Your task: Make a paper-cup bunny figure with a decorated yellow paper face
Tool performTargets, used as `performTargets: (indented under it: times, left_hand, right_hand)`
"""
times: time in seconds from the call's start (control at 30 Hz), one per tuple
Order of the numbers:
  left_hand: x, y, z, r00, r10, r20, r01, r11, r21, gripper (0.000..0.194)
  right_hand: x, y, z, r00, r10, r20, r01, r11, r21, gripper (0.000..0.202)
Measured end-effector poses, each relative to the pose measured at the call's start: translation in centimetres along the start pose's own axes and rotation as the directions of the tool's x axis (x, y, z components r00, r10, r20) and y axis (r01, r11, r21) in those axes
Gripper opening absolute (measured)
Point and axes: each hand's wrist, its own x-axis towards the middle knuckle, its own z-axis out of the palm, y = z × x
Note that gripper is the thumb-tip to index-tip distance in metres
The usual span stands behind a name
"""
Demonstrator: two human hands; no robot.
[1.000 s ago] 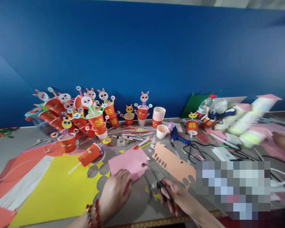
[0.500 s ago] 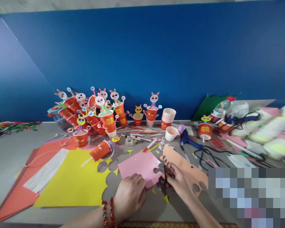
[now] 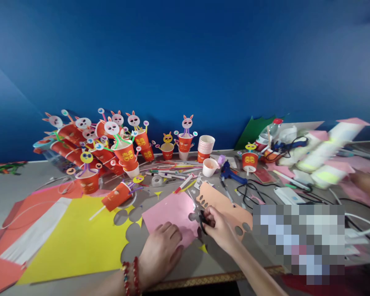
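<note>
My left hand (image 3: 163, 248), with red bead bracelets on its wrist, rests at the lower edge of a pink sheet (image 3: 169, 211), its fingers curled over the paper; whether they pinch it is hidden. My right hand (image 3: 217, 228) is wrapped round the handles of black scissors (image 3: 201, 221), at the sheet's right edge, where round notches are cut. An orange sheet (image 3: 217, 199) with round holes lies behind my right hand. Left of the pink sheet is a yellow sheet (image 3: 80, 234) with round cut-outs along its right side.
Red cups with animal faces (image 3: 128, 154) crowd the back left. Stacked cups (image 3: 206, 148) stand at the back middle. To the right are a blue glue gun (image 3: 232, 174), black cables, a bottle (image 3: 273, 131) and white rolls with pink tips (image 3: 333, 144). Another person's arm (image 3: 368, 187) shows at far right.
The view has swung right, so the things on the table appear further left. Another person's arm has come into view at the far right. Both my hands remain at the pink sheet.
</note>
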Motion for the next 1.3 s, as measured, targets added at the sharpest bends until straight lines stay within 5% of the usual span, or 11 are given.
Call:
performTargets:
  times: [0.2,0.57,0.97,1.3]
  left_hand:
    - [-0.5,-2.1,-1.3,0.998,-0.023,-0.059,0.025,1.0,0.019,0.024]
    - [-1.2,-3.5,-1.7,0.994,-0.106,0.011,0.106,0.994,0.014,0.038]
    - [-2.3,-3.2,-2.0,0.996,-0.078,0.052,0.071,0.991,0.117,0.044]
    - [-2.7,-1.3,-2.2,0.951,-0.23,0.205,0.171,0.948,0.268,0.048]
  right_hand:
    - [-0.2,0.1,0.3,0.997,-0.071,-0.02,0.068,0.99,-0.121,0.014]
    - [1.1,0.9,0.0,1.0,0.001,0.013,-0.002,0.992,0.122,0.024]
    - [0.8,0.5,0.2,0.991,-0.127,-0.036,0.11,0.947,-0.303,0.012]
    - [1.7,-0.9,0.1,0.948,-0.302,-0.097,0.226,0.858,-0.461,0.009]
